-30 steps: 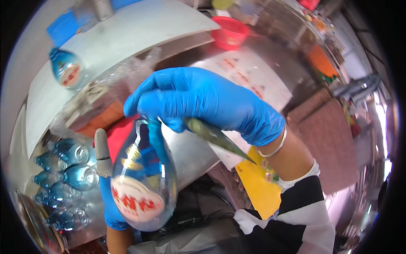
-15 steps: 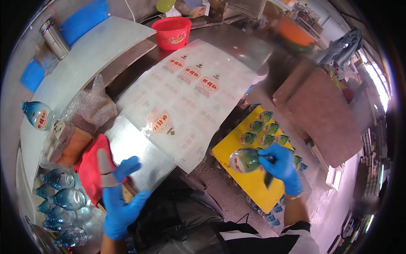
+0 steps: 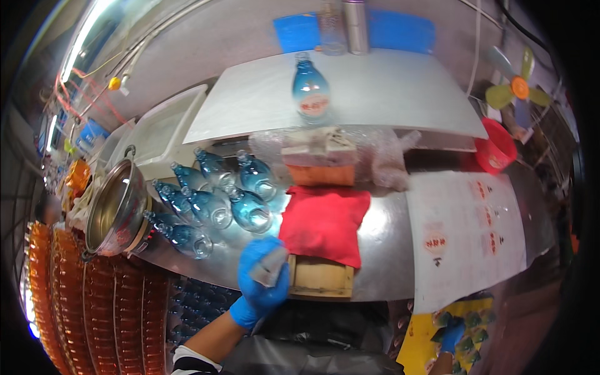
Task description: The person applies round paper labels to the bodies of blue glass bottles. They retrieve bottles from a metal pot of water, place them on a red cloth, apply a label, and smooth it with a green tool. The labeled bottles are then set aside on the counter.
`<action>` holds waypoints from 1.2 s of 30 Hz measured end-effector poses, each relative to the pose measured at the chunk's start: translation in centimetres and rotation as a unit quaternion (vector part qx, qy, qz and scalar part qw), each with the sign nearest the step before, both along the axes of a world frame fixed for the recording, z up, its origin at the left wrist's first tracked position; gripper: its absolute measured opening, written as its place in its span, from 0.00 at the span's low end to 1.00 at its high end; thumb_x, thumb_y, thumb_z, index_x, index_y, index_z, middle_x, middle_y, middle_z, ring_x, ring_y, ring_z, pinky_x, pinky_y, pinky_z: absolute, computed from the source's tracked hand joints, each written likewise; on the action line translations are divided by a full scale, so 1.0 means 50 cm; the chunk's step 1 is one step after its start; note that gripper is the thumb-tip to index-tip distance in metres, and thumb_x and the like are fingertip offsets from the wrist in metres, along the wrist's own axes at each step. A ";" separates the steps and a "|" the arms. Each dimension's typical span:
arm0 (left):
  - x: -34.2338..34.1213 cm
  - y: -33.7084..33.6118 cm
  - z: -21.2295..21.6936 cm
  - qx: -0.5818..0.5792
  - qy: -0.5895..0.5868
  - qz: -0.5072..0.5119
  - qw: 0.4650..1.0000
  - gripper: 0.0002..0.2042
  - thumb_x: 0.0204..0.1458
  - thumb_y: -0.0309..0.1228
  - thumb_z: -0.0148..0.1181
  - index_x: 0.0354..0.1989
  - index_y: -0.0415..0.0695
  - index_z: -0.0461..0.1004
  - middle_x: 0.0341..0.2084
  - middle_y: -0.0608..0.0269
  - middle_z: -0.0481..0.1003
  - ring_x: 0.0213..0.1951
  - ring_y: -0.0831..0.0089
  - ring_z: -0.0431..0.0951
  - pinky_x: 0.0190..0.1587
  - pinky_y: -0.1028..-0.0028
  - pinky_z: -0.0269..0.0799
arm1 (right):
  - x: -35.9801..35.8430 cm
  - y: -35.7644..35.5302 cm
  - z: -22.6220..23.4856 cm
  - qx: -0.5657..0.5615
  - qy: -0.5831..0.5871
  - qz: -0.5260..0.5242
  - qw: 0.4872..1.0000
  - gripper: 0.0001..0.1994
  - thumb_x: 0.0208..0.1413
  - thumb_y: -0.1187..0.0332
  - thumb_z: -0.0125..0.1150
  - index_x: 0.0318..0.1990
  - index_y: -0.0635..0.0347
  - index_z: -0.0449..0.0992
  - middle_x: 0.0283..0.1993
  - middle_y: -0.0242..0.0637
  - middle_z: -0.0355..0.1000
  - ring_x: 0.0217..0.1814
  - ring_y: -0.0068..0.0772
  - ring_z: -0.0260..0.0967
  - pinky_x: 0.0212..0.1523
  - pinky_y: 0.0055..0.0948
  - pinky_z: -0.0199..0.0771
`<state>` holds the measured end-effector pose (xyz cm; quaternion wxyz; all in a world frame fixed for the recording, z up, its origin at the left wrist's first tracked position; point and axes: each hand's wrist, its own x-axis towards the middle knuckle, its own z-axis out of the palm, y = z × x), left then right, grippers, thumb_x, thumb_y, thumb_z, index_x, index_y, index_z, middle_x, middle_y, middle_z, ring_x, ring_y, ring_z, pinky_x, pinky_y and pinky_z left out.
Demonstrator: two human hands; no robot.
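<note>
My left hand [image 3: 262, 281], in a blue glove with a grey cover on one finger, hovers left of a red cloth [image 3: 328, 222] draped over a wooden block [image 3: 322, 277]. Its fingers look bent and are blurred; nothing plainly shows in them. Just beyond it is a blue glass bottle [image 3: 251, 211], one of several lying on the metal table. At the lower right my right hand [image 3: 454, 335], also blue-gloved, reaches over a yellow board [image 3: 417, 337] bearing several small dark-green bottles [image 3: 470, 340]. Something dark shows at its fingertips, too small to make out.
A labelled blue bottle [image 3: 310, 94] stands on the white shelf [image 3: 387, 81]. Printed label sheets [image 3: 462, 250] cover the table's right side. A metal pot [image 3: 115, 209] is at left, near stacked amber bottles [image 3: 81, 300]. A red tub [image 3: 495, 147] stands at right.
The view has swung left. My left hand, earlier spread, now has bent fingers and is near the blue bottles. My right hand's clear-and-green bottle no longer shows distinctly in it.
</note>
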<state>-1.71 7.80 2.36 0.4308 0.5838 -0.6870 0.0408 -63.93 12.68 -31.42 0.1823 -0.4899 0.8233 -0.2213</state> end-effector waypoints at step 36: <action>0.004 -0.165 -0.038 0.178 0.198 -0.048 0.963 0.49 0.27 0.23 0.74 0.63 0.42 0.50 0.53 0.58 0.61 0.50 0.67 0.66 0.46 0.70 0.71 | 0.449 -0.277 0.656 0.011 0.311 0.434 0.846 0.27 0.39 0.80 0.52 0.53 0.55 0.70 0.61 0.28 0.61 0.19 0.31 0.60 0.19 0.26 0.65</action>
